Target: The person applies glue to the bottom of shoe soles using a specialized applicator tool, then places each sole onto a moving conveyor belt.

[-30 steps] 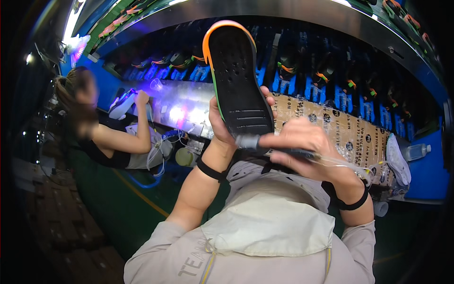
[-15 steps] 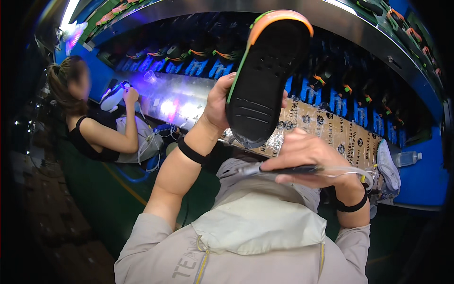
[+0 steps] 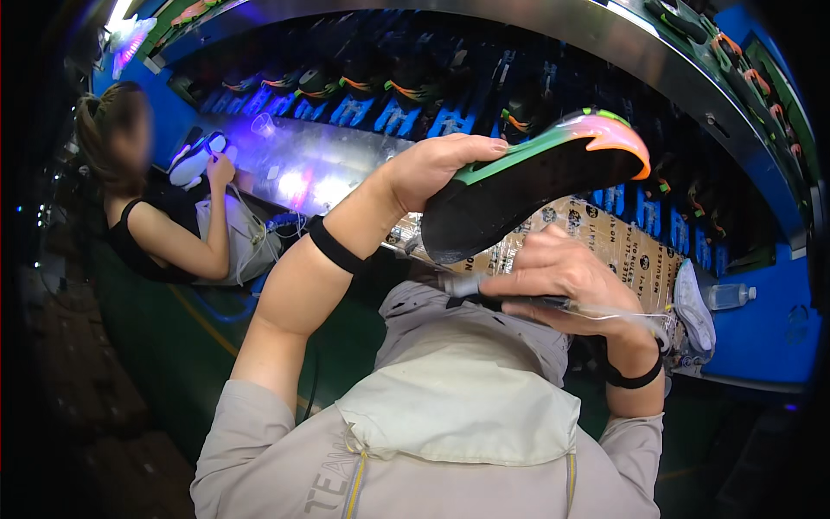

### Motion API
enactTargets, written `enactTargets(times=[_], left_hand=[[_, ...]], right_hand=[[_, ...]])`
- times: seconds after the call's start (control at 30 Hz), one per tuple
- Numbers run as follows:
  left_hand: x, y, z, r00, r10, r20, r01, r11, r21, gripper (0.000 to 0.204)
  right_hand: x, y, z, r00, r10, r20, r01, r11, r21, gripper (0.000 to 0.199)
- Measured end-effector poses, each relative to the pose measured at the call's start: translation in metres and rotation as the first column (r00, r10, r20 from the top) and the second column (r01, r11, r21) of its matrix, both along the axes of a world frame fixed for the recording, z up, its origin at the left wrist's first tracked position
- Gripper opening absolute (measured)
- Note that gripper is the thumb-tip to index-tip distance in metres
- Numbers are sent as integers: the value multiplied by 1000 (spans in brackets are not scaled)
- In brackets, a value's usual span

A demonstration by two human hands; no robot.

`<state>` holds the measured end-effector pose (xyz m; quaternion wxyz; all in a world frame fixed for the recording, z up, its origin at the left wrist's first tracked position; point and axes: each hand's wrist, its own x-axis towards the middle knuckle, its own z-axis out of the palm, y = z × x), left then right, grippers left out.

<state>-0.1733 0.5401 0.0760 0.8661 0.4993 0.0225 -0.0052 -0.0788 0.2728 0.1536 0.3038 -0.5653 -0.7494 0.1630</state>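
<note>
My left hand [image 3: 437,169] is closed on a shoe sole [image 3: 527,195], its thumb lying along the green edge. The sole has a black face, and its far end is pink and orange. It is tilted, with the black heel end low and near me. Below it, my right hand [image 3: 566,277] grips a slim black-handled brush [image 3: 465,285] with a pale tip, blurred by motion. A clear tube [image 3: 618,313] runs from its handle back along my wrist. The brush tip is just under the sole's near end; a gap shows between them.
Blue racks [image 3: 398,114] carrying shoe parts line the far side under a metal rail [image 3: 484,10]. Brown printed cardboard [image 3: 635,251] covers the bench in front. At the right lie a white shoe [image 3: 693,307] and a plastic bottle [image 3: 731,296]. A co-worker [image 3: 164,216] sits at the left, handling a shoe.
The sole has swung from nearly upright to leaning right, turning its coloured rim into view. My left hand has turned with it. My right hand stays near the same spot with the brush.
</note>
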Motion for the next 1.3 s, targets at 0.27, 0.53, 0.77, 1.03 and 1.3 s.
enactTargets(times=[0.27, 0.53, 0.77, 1.03, 1.3], left_hand=[[3, -4, 30, 984, -110, -139, 96, 990, -102, 34], [0, 7, 14, 975, -119, -190, 93, 986, -141, 34], [-8, 11, -5, 950, -46, -309, 1, 989, -145, 34], [-27, 17, -18, 981, -153, -115, 110, 942, -316, 47], [-34, -17, -39, 987, -136, -86, 74, 858, -509, 63]], right_hand=[[0, 0, 1, 999, 19, 31, -19, 1000, 19, 38], [4, 0, -7, 1000, 27, -4, -27, 999, 19, 40], [10, -2, -10, 990, -99, 102, 90, 992, 92, 36], [22, -8, -2, 953, -249, 175, 226, 964, 140, 36], [26, 15, -29, 710, -674, -204, 689, 607, 395, 30]])
